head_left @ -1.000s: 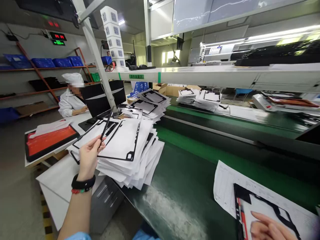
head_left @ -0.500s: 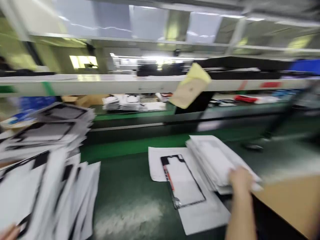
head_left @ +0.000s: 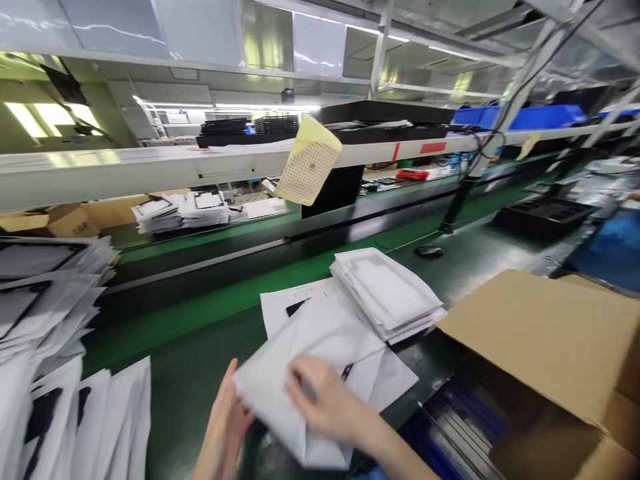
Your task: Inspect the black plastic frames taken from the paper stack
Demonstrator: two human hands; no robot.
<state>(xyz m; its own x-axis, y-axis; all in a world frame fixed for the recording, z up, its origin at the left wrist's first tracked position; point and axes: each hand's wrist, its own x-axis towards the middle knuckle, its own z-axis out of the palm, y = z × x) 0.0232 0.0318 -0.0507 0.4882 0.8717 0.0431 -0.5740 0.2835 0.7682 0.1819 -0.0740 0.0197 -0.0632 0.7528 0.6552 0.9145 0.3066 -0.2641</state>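
Both my hands hold a white translucent sheet (head_left: 320,347) low in the middle of the view, over the dark green bench. My left hand (head_left: 227,417) grips its left edge. My right hand (head_left: 325,403) lies on top of it with fingers pinching the sheet. Under the sheet lies a printed paper (head_left: 283,307) with a black frame part partly hidden. Just right of my hands sits a neat stack of white sheets (head_left: 387,293).
An open cardboard box (head_left: 540,340) stands at the right, with dark packs inside. Loose piles of white sheets with black frames (head_left: 45,333) fill the left. A green conveyor belt (head_left: 210,297) runs behind. A yellow label sheet (head_left: 310,163) hangs from the shelf.
The view swung right from the left pile to the bench centre. My left hand let go of the black strip, and both hands now hold a white sheet over the printed paper.
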